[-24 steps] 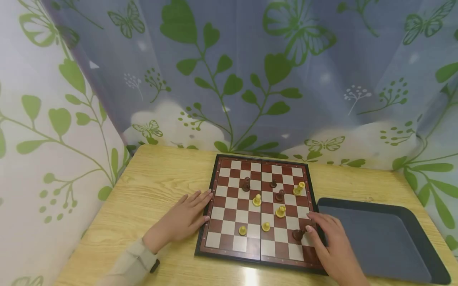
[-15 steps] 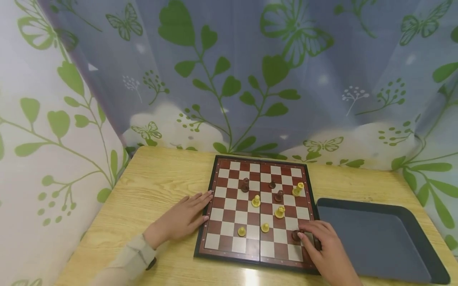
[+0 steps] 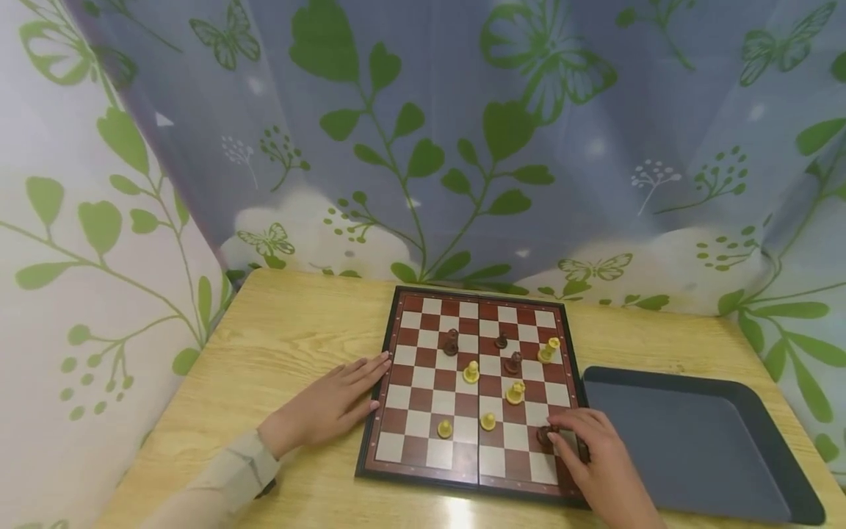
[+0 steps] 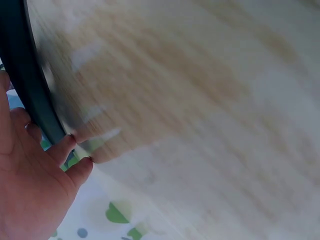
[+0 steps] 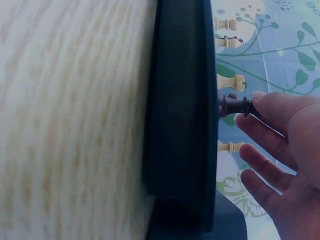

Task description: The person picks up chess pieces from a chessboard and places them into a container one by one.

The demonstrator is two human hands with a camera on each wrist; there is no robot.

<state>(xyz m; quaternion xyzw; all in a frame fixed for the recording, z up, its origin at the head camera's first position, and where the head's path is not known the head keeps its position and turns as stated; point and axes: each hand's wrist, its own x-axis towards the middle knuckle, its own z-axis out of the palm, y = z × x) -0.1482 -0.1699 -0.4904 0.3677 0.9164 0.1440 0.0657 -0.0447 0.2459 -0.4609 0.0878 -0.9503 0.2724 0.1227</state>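
My right hand (image 3: pixel 601 455) pinches the top of a dark brown chess piece (image 3: pixel 543 436) between thumb and forefinger, near the front right of the chessboard (image 3: pixel 423 379). From the side in the right wrist view, this dark piece (image 5: pixel 231 106) has a ringed collar just below the fingertips; its tip is hidden by them. Flat on the table, my left hand (image 3: pixel 327 404) has its fingers spread and fingertips at the board's left edge. Around the board stand several yellow pieces, among them a small pawn (image 3: pixel 487 421), plus three other dark pieces, one being a tall one (image 3: pixel 451 343).
A dark grey tray (image 3: pixel 687 441) sits on the wooden table (image 3: pixel 311 316) along the board's right side. Behind the table hangs a leaf-and-butterfly patterned curtain (image 3: pixel 423 220). A yellow piece (image 3: pixel 515 393) stands just beyond the gripped one.
My right hand has moved left over the board's right edge and closed thumb and finger on the dark piece. The left hand stays at the board's left edge.
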